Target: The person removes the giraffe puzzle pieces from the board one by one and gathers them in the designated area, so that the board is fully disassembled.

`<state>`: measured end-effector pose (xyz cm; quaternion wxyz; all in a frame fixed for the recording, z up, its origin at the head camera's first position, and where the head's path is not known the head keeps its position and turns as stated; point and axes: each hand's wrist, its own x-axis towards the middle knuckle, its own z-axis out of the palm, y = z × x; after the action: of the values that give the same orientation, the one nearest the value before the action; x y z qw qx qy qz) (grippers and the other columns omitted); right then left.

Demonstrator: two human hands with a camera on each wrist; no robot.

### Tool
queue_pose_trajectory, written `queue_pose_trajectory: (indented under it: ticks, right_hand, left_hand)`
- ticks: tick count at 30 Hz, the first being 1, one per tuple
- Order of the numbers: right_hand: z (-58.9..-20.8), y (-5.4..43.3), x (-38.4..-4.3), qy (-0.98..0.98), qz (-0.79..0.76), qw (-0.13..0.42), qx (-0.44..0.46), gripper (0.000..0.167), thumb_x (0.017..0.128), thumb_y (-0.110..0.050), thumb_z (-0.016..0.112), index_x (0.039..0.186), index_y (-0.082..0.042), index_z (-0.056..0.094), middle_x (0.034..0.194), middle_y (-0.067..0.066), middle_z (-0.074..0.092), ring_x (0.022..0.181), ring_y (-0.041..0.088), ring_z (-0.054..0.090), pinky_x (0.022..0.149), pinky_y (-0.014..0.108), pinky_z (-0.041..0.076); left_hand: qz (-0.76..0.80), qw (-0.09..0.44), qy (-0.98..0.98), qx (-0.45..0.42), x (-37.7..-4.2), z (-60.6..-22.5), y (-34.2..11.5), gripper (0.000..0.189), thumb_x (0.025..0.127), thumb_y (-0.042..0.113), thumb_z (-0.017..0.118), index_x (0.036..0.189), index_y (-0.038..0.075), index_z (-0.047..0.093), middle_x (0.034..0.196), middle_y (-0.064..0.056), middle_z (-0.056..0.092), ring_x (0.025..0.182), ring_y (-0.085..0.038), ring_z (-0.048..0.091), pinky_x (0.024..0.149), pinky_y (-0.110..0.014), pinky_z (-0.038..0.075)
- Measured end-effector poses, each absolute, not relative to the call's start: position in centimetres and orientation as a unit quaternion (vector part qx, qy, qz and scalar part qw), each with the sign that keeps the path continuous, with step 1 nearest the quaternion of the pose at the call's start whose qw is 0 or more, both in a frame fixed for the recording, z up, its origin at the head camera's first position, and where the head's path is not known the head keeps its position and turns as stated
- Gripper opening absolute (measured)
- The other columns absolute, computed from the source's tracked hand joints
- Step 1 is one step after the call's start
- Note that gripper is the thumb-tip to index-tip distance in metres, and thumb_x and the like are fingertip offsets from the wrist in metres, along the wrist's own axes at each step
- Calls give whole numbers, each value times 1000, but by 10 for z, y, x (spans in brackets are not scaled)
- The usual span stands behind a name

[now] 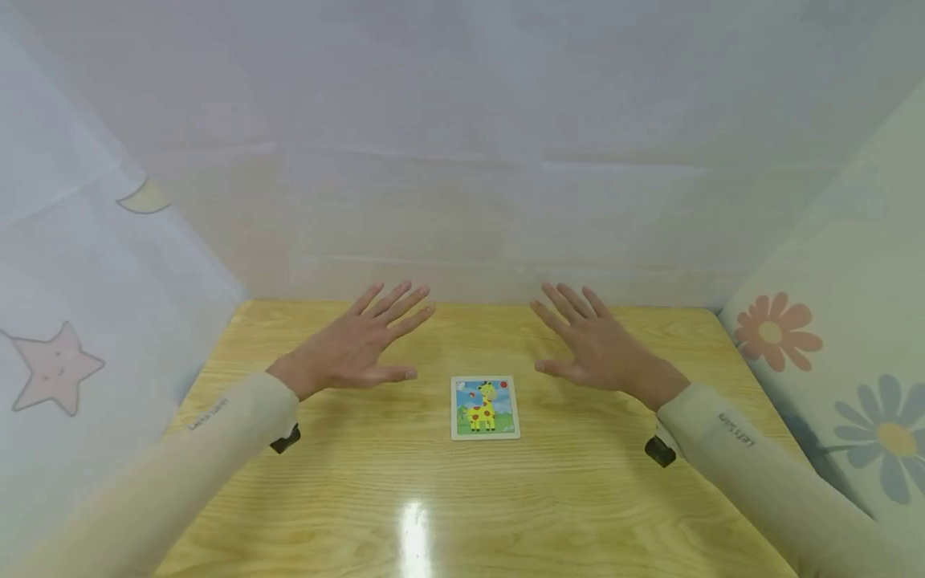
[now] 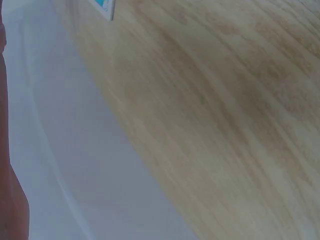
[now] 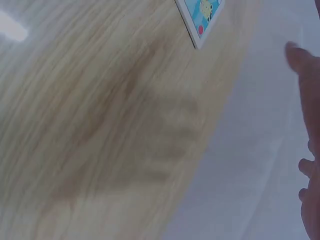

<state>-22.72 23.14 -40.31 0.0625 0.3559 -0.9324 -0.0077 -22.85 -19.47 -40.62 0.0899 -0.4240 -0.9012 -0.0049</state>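
Note:
A small square picture puzzle (image 1: 485, 408) with a white border lies flat on the wooden table (image 1: 347, 498); it shows a yellow giraffe with red spots on blue and green. To its left, my left hand (image 1: 354, 341) hovers above the table, fingers spread and holding nothing. On the other side my right hand (image 1: 603, 345) is held up likewise, its fingers straight and its thumb toward the puzzle. Only a corner of the puzzle (image 2: 104, 6) enters the left wrist view. More of the puzzle (image 3: 201, 17) appears at the top of the right wrist view.
A pale cloth backdrop (image 1: 462, 201) rises behind the table's far edge. Cloth side walls stand left, with a pink star (image 1: 58, 368), and right, with a red flower (image 1: 776, 331) and a blue flower (image 1: 890, 437). Dark wrist devices (image 1: 660, 451) sit under both cuffs.

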Motion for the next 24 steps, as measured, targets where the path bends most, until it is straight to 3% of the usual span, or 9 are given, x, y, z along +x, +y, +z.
queue_pose_trajectory:
  ticks: [6,10,17,24]
  right_hand:
    - [-425,218,-222,-934,33,44,352,97,99,-63,64,171,-13,24,180,18,14,166,42,21,133,69,16]
    - [-439,207,-217,-935,64,25,349,97,97,-57,71,170,-11,27,179,21,19,165,42,24,132,70,17]
    - [-460,179,-210,-933,109,-35,341,100,94,-51,80,170,-13,27,179,16,21,165,38,25,133,68,14]
    - [-470,152,-204,-921,131,-79,357,88,95,-42,81,166,-12,37,175,19,31,161,39,33,131,68,22]
  left_hand:
    - [-28,73,-908,-412,-228,-428,-189,102,99,75,54,174,24,8,183,-6,4,170,-36,7,136,-63,7]
    - [-65,48,-914,-398,-225,-443,-180,108,97,70,63,174,23,4,183,-7,1,170,-34,2,136,-64,6]
    - [-112,3,-921,-374,-214,-467,-168,117,92,76,65,174,20,4,183,-4,-3,171,-34,0,136,-62,1]
    - [-180,-52,-917,-351,-204,-486,-153,122,88,74,72,174,13,8,183,-5,1,170,-38,-2,136,-63,-1]
